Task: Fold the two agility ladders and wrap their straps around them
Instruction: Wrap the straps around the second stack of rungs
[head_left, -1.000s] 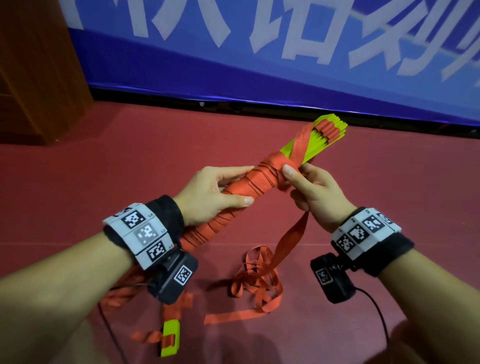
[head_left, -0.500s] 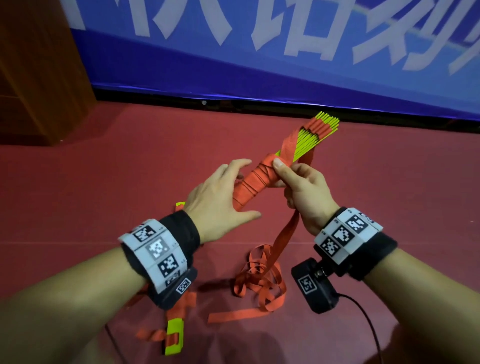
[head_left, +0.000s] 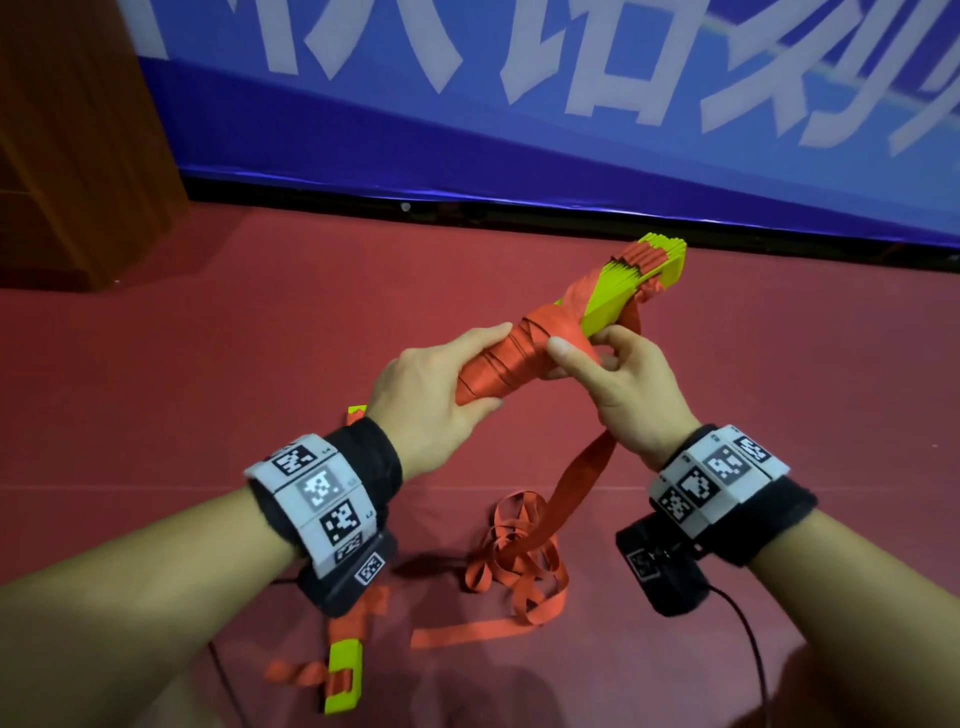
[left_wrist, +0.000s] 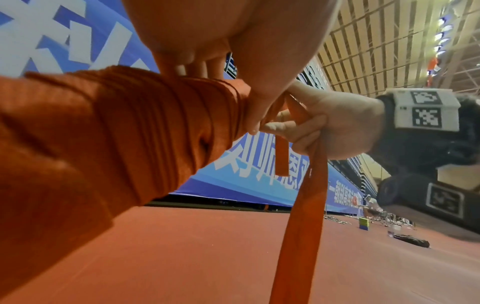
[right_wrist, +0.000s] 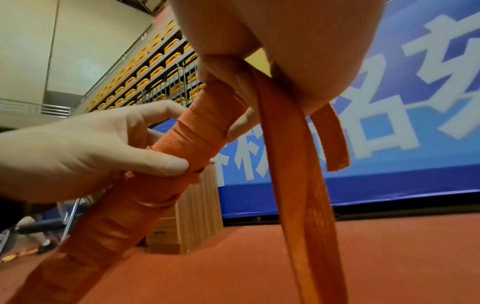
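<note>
I judge one folded ladder (head_left: 524, 358) mostly wrapped, held above the floor (head_left: 208, 364): my left hand (head_left: 431, 395) curls round it, my right hand (head_left: 618, 384) pinches the strap (head_left: 576, 483), whose slack (head_left: 514, 566) remains, and another rung (head_left: 343, 675) lies unwrapped.

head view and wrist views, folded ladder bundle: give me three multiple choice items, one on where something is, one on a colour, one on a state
1. Where does the loose pile of orange strap lie?
A. on the red floor between the forearms
B. on the wooden cabinet
C. over the left wrist

2. What colour are the flat plastic rungs at the far end of the strap-wrapped ladder bundle?
A. blue
B. yellow-green
C. white

3. What is the right hand doing?
A. hanging idle
B. gripping the strap beside the bundle
C. pressing flat on the floor

Answers: 1 A, the pile rests on the floor below the hands. 2 B, the rung ends show yellow-green. 3 B, its fingers curl round the strap while the left hand holds the bundle.
</note>
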